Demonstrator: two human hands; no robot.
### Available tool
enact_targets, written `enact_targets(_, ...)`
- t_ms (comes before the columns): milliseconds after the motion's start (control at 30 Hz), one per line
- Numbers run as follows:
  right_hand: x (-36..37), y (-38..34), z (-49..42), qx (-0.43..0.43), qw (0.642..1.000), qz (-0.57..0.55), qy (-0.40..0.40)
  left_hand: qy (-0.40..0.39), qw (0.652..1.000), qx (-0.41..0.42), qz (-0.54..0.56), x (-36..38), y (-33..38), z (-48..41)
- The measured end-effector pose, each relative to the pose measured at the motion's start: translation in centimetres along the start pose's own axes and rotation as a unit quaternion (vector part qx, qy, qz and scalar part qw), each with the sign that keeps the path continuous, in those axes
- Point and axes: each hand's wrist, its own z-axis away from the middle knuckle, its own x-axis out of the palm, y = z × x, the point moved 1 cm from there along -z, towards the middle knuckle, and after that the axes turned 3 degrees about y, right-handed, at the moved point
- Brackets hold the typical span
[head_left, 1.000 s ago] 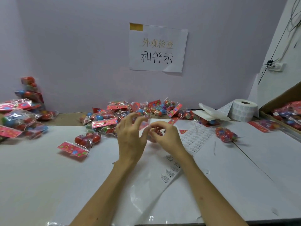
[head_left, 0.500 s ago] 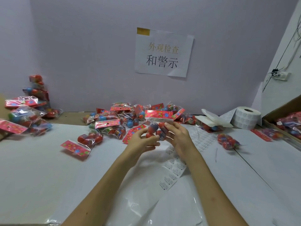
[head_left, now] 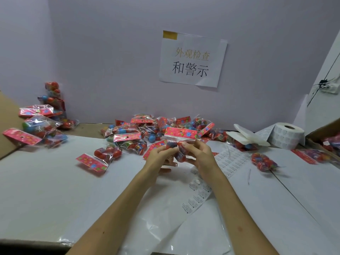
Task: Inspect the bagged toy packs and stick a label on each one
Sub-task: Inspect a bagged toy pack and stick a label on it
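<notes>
– Both hands, left hand (head_left: 158, 155) and right hand (head_left: 199, 153), pinch one toy pack (head_left: 181, 133), held upright above the table (head_left: 55, 181).
– yep, head view: a second ago it sat low, now it's lifted. Inspecting imo, label sheet (head_left: 230, 159) next.

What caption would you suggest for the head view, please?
A bagged toy pack held upright by the left hand and right hand over the table.

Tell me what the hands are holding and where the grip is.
The left hand and right hand hold one toy pack, grip on its lower bagged part; its red card top stands free above.
</notes>
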Motion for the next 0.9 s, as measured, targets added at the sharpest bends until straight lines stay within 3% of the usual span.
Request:
enact_targets(300,0.5,0.3,0.0,0.002,0.999,0.038,-0.009,0.038,0.997,0.01,-0.062,-0.4,0.1,-0.8)
enact_targets(600,0.0,0.3,-0.1,-0.001,0.999,0.015,0.028,0.037,0.997,0.058,-0.039,0.4,0.2,0.3)
enact_targets(900,-0.1,0.8,-0.6,-0.002,0.996,0.072,0.059,0.067,0.992,0.088,-0.056,0.4,0.2,0.0)
